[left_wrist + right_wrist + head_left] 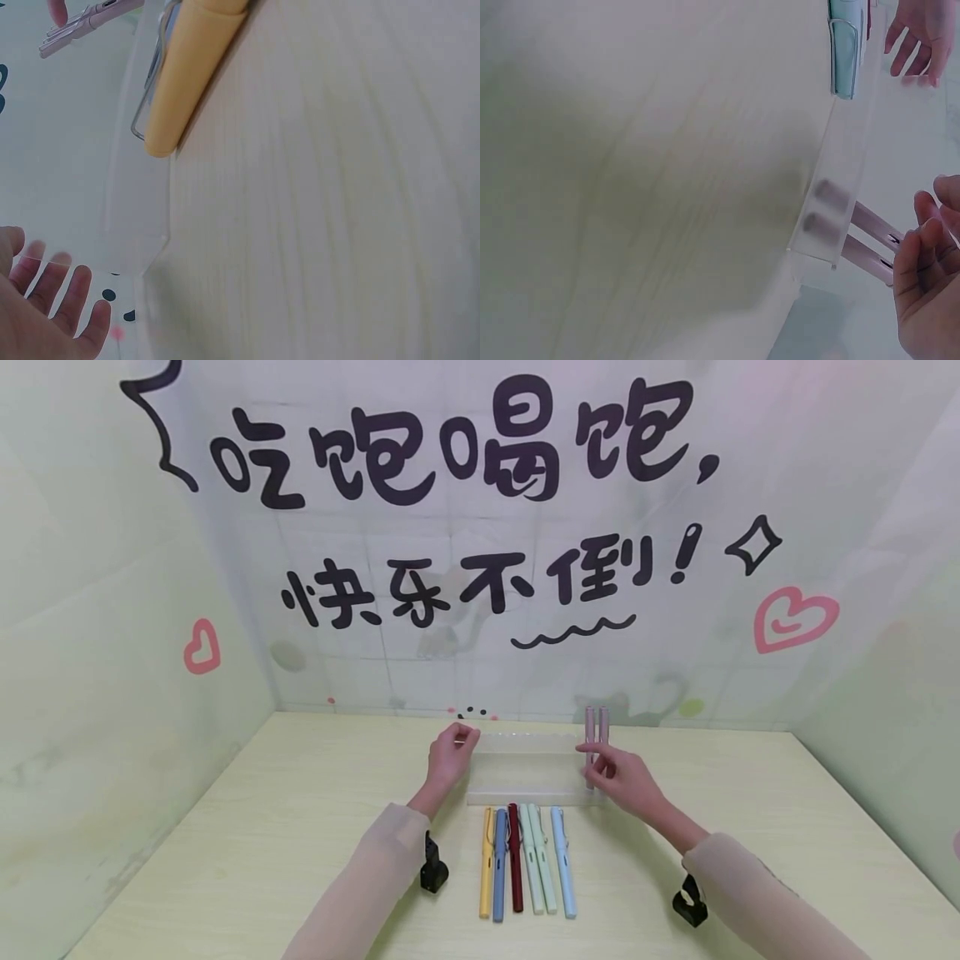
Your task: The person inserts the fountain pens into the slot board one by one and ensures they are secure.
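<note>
A clear acrylic pen stand [525, 797] stands toward the back of the table. Two mauve pens [590, 727] are upright side by side at its right end, their lower ends showing through its front ledge in the right wrist view. My left hand [452, 752] is at the stand's upper left corner, fingers loosely extended, fingertips overlapping the clear edge [112, 268] in the left wrist view. My right hand [622, 777] is right at the mauve pens, with index finger and thumb apart and the other fingers loosely bent. In the right wrist view its fingers hide the pens' upper parts.
Before the stand lie a yellow pen [487, 868], a blue pen [500, 870], a dark red pen [515, 860], two mint green pens [534, 864] and a light blue pen [564, 868]. Behind the table hangs a printed backdrop [480, 677]; side panels flank it.
</note>
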{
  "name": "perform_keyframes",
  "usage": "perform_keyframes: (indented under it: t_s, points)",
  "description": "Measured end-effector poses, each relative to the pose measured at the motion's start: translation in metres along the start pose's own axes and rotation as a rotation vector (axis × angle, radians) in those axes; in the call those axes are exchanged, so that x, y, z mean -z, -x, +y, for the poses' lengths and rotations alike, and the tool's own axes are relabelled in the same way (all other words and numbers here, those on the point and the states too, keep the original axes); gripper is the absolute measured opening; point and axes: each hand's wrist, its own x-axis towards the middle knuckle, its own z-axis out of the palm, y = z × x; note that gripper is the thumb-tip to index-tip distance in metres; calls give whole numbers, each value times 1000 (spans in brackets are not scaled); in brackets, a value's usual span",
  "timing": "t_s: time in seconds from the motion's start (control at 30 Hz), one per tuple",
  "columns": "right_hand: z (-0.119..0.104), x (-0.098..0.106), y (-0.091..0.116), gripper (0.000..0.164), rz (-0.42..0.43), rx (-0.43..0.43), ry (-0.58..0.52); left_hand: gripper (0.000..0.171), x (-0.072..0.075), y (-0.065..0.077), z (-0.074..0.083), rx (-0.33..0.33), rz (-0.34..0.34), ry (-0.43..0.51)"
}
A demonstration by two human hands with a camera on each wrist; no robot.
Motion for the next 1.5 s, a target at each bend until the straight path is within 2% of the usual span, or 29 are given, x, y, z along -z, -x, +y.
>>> perform_keyframes:
  t_s: [0.23,0.4,1.1,1.33,1.5]
  points:
    - [1,-6,6,27,-5,34,-21,20,0,0,1,-5,4,-2]
    - [-1,-9,10,26,-30,21,-29,20,1,1,2,-7,8,-2]
    - [-8,-21,20,13,-252,-74,-125,19,0,1,2,-26,12,1]
    - [-8,-27,21,13,-291,-92,-104,21,0,0,1,-14,11,-5]
    - [-12,-28,22,19,-332,-97,-128,20,0,1,-1,-49,18,-8]
